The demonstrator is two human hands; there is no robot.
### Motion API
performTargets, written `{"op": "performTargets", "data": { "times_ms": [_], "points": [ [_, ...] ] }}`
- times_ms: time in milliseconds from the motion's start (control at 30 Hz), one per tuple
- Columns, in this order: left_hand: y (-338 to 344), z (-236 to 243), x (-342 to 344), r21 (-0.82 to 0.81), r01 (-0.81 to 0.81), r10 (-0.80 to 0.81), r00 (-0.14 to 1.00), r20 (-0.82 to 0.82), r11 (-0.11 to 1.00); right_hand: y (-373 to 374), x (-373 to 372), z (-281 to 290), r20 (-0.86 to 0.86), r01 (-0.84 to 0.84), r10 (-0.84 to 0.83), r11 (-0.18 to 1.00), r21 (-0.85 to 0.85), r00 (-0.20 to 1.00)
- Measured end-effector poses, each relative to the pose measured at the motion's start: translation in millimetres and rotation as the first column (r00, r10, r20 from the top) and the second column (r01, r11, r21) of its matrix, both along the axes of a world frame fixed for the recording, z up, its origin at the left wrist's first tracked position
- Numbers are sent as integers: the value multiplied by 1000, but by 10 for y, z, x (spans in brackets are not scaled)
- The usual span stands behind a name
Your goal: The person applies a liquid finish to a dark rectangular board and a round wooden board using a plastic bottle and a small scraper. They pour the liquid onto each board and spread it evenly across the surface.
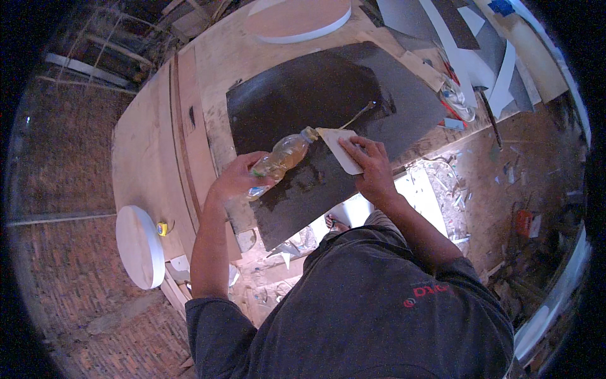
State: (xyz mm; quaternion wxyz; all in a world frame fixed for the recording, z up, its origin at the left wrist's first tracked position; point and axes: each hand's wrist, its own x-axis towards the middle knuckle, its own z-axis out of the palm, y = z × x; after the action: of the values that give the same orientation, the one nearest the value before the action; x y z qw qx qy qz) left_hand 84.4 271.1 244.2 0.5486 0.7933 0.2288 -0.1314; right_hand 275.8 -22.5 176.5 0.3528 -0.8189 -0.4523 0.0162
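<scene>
Head view: left grip curls around the tilted bottle, right grip pinches the pale spreader; both best held steady, low over the dark sheet.

Wooden table: round board with white rim at far edge; pale disc at lower left, yellow tape measure just beside it; sheet offcuts, white, grey and dark, overlapping at upper right; small blue item near them, kind unclear; brickwork along the left; ground at right littered with scraps; red-and-white box lying on it.
</scene>
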Motion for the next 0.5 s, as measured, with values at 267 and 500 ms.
{"op": "performTargets", "data": {
  "times_ms": [267, 500],
  "points": [
    [60, -125, -190, -49, 22, -14, 986, 166, 999, 90, -161, 27, 165, 57, -23, 977, -207, 986],
    [246, -34, -709, -266, -253, 321, 912, 256, 930, -4, 26, -314, 171, 165, -103, 900, -402, 980]
  ]
}}
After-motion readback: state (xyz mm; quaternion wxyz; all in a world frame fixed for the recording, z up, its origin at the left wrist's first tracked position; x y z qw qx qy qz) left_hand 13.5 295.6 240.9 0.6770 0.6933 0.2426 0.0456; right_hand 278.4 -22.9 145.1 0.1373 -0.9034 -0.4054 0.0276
